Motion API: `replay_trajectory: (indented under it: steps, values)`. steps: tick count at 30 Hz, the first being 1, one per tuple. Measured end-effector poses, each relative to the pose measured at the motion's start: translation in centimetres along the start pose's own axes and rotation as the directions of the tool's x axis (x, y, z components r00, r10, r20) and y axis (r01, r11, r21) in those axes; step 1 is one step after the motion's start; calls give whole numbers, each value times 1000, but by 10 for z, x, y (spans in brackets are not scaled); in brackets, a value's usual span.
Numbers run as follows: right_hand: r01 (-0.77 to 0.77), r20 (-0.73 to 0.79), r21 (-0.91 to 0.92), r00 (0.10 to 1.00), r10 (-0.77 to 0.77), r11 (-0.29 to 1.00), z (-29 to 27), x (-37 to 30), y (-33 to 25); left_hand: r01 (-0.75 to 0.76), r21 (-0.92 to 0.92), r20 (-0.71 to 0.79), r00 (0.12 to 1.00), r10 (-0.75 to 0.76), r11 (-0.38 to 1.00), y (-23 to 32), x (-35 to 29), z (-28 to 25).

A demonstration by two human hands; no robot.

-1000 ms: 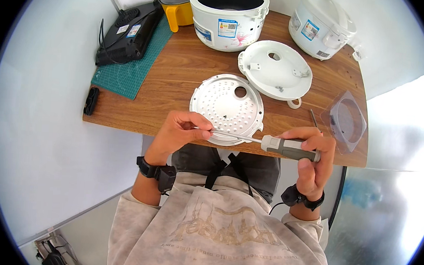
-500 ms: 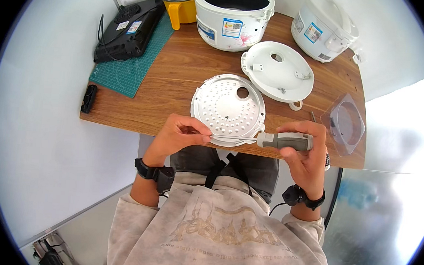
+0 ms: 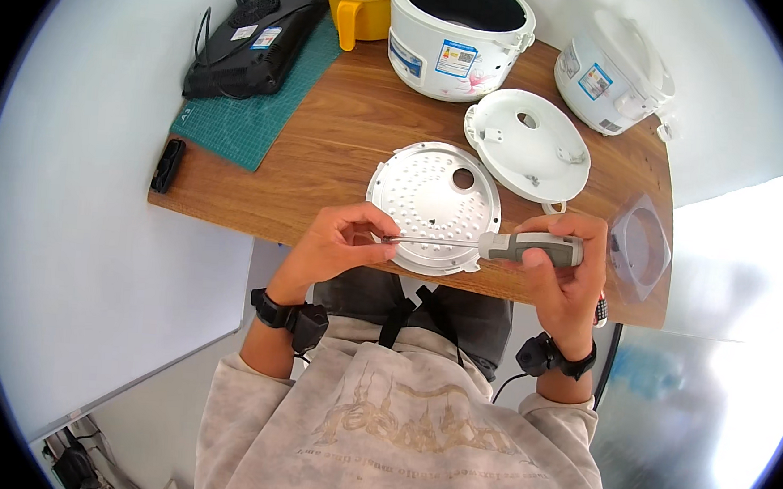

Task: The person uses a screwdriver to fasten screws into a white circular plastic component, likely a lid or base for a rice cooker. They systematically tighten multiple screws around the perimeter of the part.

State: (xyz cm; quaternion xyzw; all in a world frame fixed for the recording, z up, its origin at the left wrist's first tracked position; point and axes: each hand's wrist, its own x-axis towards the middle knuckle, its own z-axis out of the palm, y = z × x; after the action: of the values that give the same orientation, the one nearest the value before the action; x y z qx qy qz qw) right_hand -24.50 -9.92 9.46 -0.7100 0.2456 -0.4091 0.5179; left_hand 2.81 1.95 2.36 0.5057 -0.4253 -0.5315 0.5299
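My right hand [image 3: 571, 273] is wrapped round the grey handle of a screwdriver [image 3: 490, 245], its shaft lying level and pointing left. At the shaft's tip, the thumb and fingers of my left hand [image 3: 342, 241] pinch a tiny dark piece that looks like a screw [image 3: 386, 239]; the fingers partly hide it. Below and just beyond the shaft lies a round white metal plate [image 3: 413, 192], dotted with raised bumps and pierced by one round hole. A small dark bit [image 3: 431, 221] rests on this plate.
A white lid shell [image 3: 553, 169] with small metal bits inside lies beyond the plate. Farther back stand an open white cooker body [image 3: 456, 60], a second white cooker [image 3: 608, 78] and a yellow pot [image 3: 365, 19]. A clear plastic tray [image 3: 639, 251] sits right; a black appliance [image 3: 256, 43] lies left on a green mat [image 3: 223, 136].
The view has shifted, so the tabletop things appear farther right. My left fingers have parted slightly at the screwdriver's tip, and the small dark piece now shows there. My right hand keeps its hold.
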Motion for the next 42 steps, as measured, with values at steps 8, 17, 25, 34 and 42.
replay_trajectory:
  steps: [8,17,25,34,42]
  values:
    - [-52,-16,57,998,53,997,2,6,1,-62,-61,-61,996,58,996,-5,-2,-2]
    - [-89,-39,91,995,92,992,2,6,1,-50,-18,-71,996,49,999,-7,-3,-3]
    - [-121,-109,14,987,122,993,4,9,0,-105,209,-78,989,124,972,3,-3,0]
    - [-130,-116,-240,988,105,962,5,23,-14,-103,352,-37,992,124,930,14,-4,5]
    - [-141,-112,-156,986,124,978,5,29,-10,-110,368,-15,992,124,923,13,-5,3]
